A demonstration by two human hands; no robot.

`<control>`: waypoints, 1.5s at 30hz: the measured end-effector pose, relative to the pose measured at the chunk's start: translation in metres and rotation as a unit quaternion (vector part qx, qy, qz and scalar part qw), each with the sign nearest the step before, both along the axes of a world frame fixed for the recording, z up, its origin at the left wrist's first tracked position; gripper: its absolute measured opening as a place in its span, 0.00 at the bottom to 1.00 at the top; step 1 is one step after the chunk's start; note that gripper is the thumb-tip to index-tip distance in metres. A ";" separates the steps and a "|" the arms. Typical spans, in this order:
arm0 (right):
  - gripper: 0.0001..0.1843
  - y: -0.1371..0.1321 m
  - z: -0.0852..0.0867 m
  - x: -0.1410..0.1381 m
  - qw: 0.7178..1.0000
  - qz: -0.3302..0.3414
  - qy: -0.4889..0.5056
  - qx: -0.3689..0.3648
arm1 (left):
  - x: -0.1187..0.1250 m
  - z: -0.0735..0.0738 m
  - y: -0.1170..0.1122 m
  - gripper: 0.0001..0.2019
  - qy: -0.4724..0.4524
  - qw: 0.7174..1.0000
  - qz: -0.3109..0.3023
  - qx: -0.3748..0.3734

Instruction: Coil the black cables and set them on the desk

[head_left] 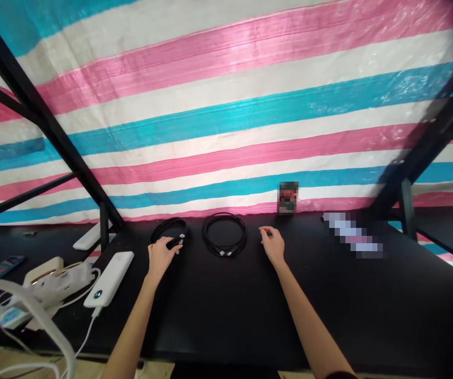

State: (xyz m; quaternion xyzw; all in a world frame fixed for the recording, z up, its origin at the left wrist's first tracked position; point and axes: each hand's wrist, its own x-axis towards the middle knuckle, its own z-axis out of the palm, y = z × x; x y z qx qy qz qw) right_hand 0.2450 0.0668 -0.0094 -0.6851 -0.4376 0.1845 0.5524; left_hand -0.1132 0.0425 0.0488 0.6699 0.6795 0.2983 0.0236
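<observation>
Two coiled black cables lie on the black table [250, 316] near its far edge. My left hand [162, 255] rests on the near side of the left cable coil [170, 230], fingers curled around its plug ends. The right cable coil [224, 234] lies untouched between my hands. My right hand [272, 244] hovers just right of that coil, fingers loosely bent and apart, holding nothing.
A white power bank [109, 278] with a white cord lies left of my left arm, beside a white power strip and chargers [58, 276]. A striped pink, blue and white tarp [226, 105] hangs behind. Black frame struts [44, 121] slant at both sides.
</observation>
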 end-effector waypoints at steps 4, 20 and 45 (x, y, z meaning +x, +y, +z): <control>0.15 0.001 0.000 0.001 1.000 0.004 -0.002 -0.007 | -0.012 0.005 0.009 0.12 -0.058 0.998 -0.007 -0.006; 0.18 0.003 -0.006 0.003 1.000 0.006 -0.011 0.003 | -0.020 0.038 0.016 0.13 -0.186 0.971 0.102 0.111; 0.39 -0.034 0.038 -0.057 0.866 0.453 0.168 -0.128 | 0.120 0.018 -0.164 0.09 -0.360 0.922 -0.138 0.025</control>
